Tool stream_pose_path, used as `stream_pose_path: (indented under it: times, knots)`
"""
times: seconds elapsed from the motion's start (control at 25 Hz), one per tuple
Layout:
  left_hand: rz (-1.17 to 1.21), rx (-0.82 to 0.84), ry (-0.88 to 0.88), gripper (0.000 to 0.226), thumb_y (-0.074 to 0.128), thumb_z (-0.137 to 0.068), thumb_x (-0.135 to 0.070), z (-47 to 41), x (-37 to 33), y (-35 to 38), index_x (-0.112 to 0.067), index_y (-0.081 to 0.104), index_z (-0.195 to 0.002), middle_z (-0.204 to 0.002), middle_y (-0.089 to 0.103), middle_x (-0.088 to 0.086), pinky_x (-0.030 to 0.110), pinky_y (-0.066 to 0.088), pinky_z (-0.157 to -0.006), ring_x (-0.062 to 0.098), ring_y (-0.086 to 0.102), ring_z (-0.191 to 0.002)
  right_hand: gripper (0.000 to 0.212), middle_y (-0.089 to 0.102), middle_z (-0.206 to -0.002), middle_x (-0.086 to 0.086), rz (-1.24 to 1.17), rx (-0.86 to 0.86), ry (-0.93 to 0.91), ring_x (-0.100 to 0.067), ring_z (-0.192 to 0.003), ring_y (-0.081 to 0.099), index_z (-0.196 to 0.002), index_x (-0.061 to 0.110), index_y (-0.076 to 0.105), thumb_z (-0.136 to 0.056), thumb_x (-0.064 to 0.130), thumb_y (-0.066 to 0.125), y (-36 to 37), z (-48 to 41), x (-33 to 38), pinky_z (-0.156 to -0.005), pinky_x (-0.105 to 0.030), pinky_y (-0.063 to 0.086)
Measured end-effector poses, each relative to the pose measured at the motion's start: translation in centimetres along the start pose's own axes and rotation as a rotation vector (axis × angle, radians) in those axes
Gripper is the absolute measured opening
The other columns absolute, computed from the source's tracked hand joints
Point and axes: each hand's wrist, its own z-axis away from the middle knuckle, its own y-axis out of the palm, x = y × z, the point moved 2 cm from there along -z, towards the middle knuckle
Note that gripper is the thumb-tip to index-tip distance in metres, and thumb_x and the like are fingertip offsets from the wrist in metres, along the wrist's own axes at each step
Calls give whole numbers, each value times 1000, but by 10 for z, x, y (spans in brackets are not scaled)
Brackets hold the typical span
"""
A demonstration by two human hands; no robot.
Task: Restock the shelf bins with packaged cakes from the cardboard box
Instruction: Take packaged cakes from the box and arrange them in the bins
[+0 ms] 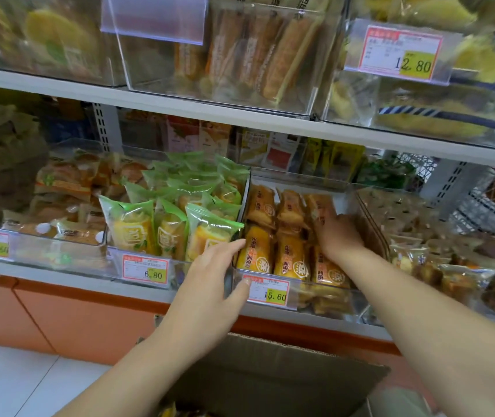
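The left hand, fingers spread and grasping nothing, steadies the clear bin at its front left corner. The right hand presses orange cake packs by its right wall; its grip cannot be told. The cardboard box waits below the shelf edge.

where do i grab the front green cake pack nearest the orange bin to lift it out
Pinch the flat crimped top edge of that green cake pack, coming from above and in front. It stands upright, packed against its neighbours and the clear bin front, so only the top seal is free; the soft body would squash.
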Motion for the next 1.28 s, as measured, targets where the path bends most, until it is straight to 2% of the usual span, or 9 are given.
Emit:
stream_pose_path:
  times: [0.2, 0.36, 0.48, 0.56, 0.72, 0.84, 0.92, 1.08, 1.28]
  knots:
    - [-98, -4, 67, 53, 58, -96, -28, 11, 12, -2, -38, 38, -143, -141, 40, -19, 24, 36, -112, 0, 36, -133, 56, 26, -152, -20, -109, -71, 11, -41, -136, 32, -153, 21, 16, -102, 34, 34, -5, 22, 3, -106, -48, 38]
    - [-130, 0, 98, 30, 59, -93, -19, 30, 30, 0, -28, 61, -121, -113, 55, -17, 18, 44, -93, -1, 52, -106, 35, 55, -117, -10, -459, -443, -425, -22, -109, 51, -130, 7, 53, -96, 13, 49, -28, 128, 17, -95, -22, 37]
    - [-214, 174, 7, 28, 54, -94, -18, 58, 64, 25, -27, 63, -119, -115, 60, -11, 24, 45, -95, 6, 56, -107, 24, 60, -98, -8, -491, -264, -830, -16, -92, 52, -111, 4, 62, -90, 9, 52, 3, 207, 33, -84, -20, 41]
    - [-273, 315, -143, 33, 50, -94, -15, 87, 105, 42, -25, 61, -124, -122, 59, -4, 29, 43, -100, 13, 56, -114, 25, 60, -100, -4, -408, 18, -899, -16, -94, 52, -113, 10, 63, -91, 14, 51, 51, 237, 34, -81, -26, 45]
    - [-382, 581, -363, 47, 51, -91, -14, 153, 171, 64, -18, 49, -138, -132, 53, 7, 25, 37, -104, 24, 53, -123, 44, 46, -137, -3, -151, 700, -355, -19, -125, 46, -142, 24, 40, -98, 28, 46, 171, 263, -6, -102, -33, 42]
    - [-290, 590, -503, 63, 59, -88, -20, 180, 188, 87, -16, 38, -147, -142, 46, 10, 25, 33, -110, 25, 47, -131, 54, 47, -140, -13, -216, 995, 54, -25, -121, 52, -147, 14, 30, -99, 28, 48, 228, 290, -33, -95, -25, 41]
    - [-272, 586, -609, 73, 64, -88, -28, 187, 198, 104, -14, 30, -151, -150, 37, 16, 27, 29, -114, 28, 39, -138, 55, 53, -132, -10, -389, 1072, 251, -18, -104, 58, -147, 12, 32, -98, 27, 51, 249, 311, -35, -82, -21, 44]
    - [-304, 626, -763, 95, 75, -81, -32, 191, 221, 127, -20, 17, -155, -155, 25, 18, 33, 28, -117, 33, 31, -142, 56, 44, -147, -6, -627, 1123, 467, -23, -126, 49, -148, 18, 34, -97, 32, 52, 275, 329, -17, -97, -30, 41]
    - [-312, 609, -778, 100, 79, -78, -40, 189, 238, 141, -27, 17, -155, -141, 40, 13, 38, 34, -113, 31, 38, -133, 47, 61, -107, -7, -910, 1097, 730, -19, -84, 56, -144, 22, 38, -99, 30, 49, 300, 319, 8, -66, -31, 45]
